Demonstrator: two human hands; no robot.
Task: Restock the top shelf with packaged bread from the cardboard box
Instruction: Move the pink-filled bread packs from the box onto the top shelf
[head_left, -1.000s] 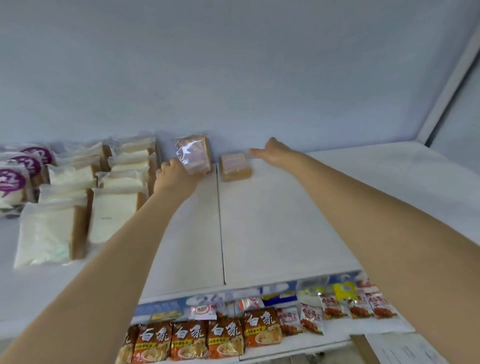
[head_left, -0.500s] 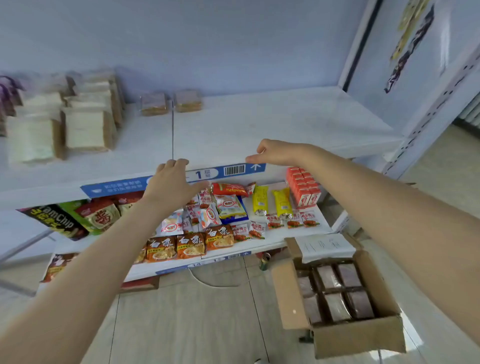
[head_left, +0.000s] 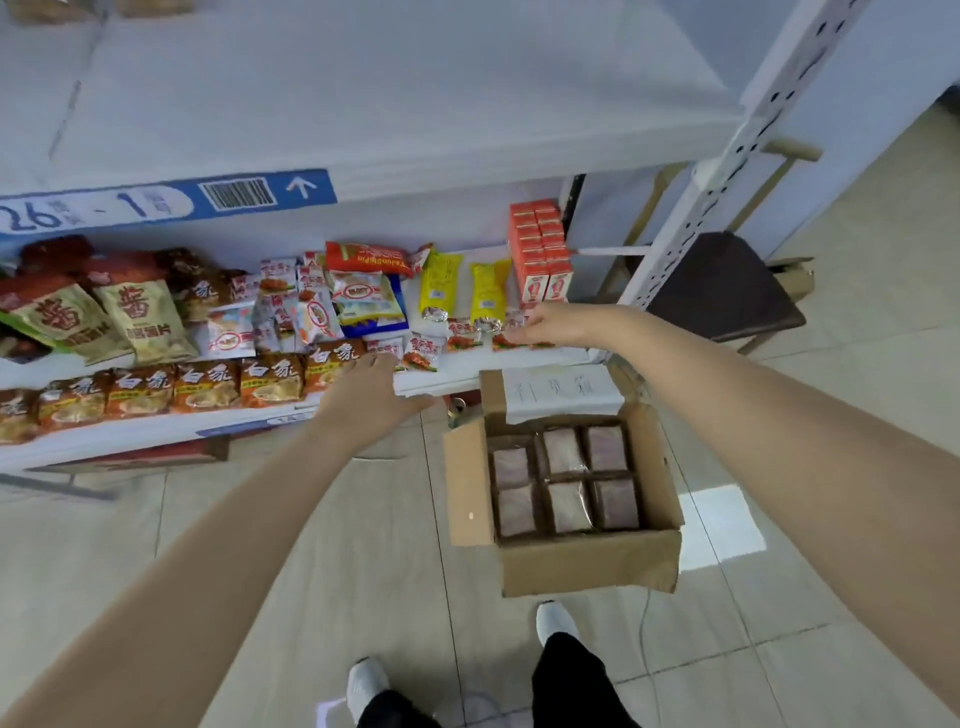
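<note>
An open cardboard box (head_left: 587, 564) stands on the floor at the lower right, filled with several wrapped bread packs (head_left: 566, 475). My left hand (head_left: 371, 392) hovers empty, fingers spread, left of the box and in front of the lower shelf's edge. My right hand (head_left: 556, 325) is also empty with loosely curled fingers, above the box's back flap. The white top shelf (head_left: 389, 98) fills the upper part of the view; its bread is almost out of sight at the top left corner.
The lower shelf (head_left: 171, 423) carries snack bags, noodle packets (head_left: 270, 379), yellow packs and red cartons (head_left: 540, 249). A perforated white upright (head_left: 727, 150) rises at right, a dark stool (head_left: 722, 286) behind it. My feet (head_left: 556, 621) stand on the tiled floor.
Both hands have left the bread on the top shelf and dropped empty toward the box. My view has swung down from the shelf to the floor.
</note>
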